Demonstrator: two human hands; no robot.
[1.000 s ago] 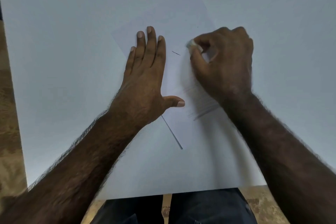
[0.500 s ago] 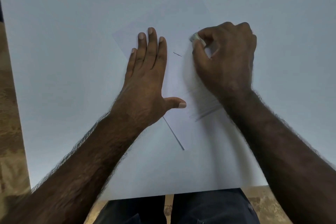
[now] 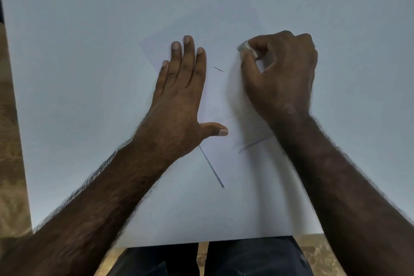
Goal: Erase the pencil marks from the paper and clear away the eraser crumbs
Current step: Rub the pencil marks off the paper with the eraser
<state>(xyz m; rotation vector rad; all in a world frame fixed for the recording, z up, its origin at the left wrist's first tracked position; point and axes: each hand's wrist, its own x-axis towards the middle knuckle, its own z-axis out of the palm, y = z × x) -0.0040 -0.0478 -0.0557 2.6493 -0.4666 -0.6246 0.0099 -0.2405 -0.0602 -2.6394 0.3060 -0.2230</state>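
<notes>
A white sheet of paper (image 3: 215, 36) lies at an angle on the white table. My left hand (image 3: 179, 94) rests flat on the sheet, fingers straight and thumb spread. My right hand (image 3: 280, 76) pinches a small whitish eraser (image 3: 245, 48) between thumb and forefinger, with its tip down on the paper. A short dark pencil mark (image 3: 219, 69) shows between the two hands. Faint grey strokes (image 3: 253, 139) lie below my right wrist. No eraser crumbs can be made out.
The white table (image 3: 89, 51) fills most of the view. Its near edge (image 3: 224, 241) runs just above my lap in dark trousers (image 3: 224, 260). A mottled brown floor (image 3: 11, 141) shows along the left side.
My right hand with the eraser has slid up and slightly right across the paper. My left hand has stayed in place on the sheet.
</notes>
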